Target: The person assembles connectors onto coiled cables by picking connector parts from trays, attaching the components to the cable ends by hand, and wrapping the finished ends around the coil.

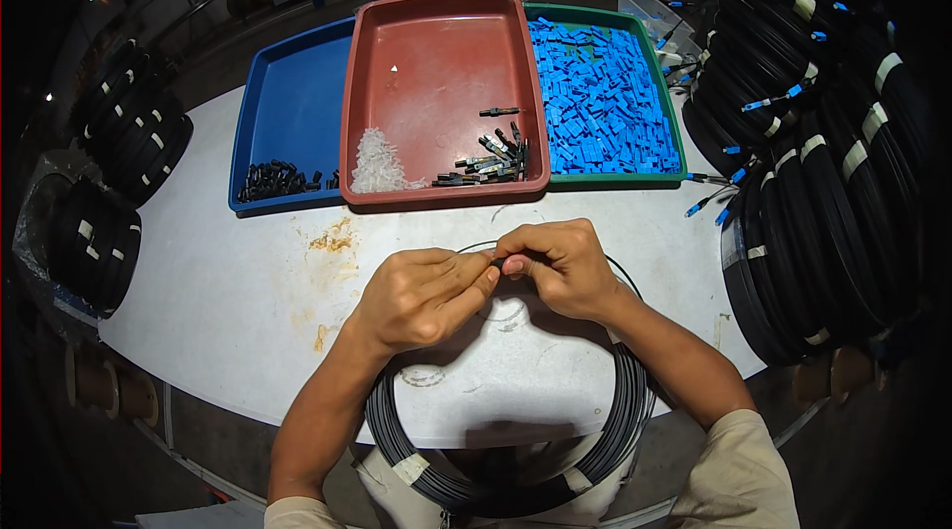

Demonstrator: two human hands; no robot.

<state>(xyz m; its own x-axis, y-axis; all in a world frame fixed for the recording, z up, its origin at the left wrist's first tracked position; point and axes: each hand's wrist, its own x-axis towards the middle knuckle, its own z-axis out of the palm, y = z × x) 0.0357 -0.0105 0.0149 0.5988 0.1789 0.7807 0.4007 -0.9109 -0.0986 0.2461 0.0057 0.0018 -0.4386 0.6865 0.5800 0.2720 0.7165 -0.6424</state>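
Note:
My left hand (418, 297) and my right hand (563, 266) meet above the table, both closed with fingertips pinched together. Between them sits a small black piece (499, 262), mostly hidden by the fingers; a thin black cable runs past the hands. This cable belongs to a coil of black cable (393, 430) that lies beneath my forearms, bound with pale tape and reaching over the table's near edge. Beyond my hands, a red tray (446, 199) holds a heap of small clear sleeves (378, 164) and several black connector pieces (488, 164).
Left of the red tray, a blue tray (288, 68) holds small black parts. On the right, a green tray (683, 172) is filled with blue connector pieces (600, 98). Stacked black cable coils (813, 222) with blue-tipped ends crowd the right side. More coils (94, 246) stand at left.

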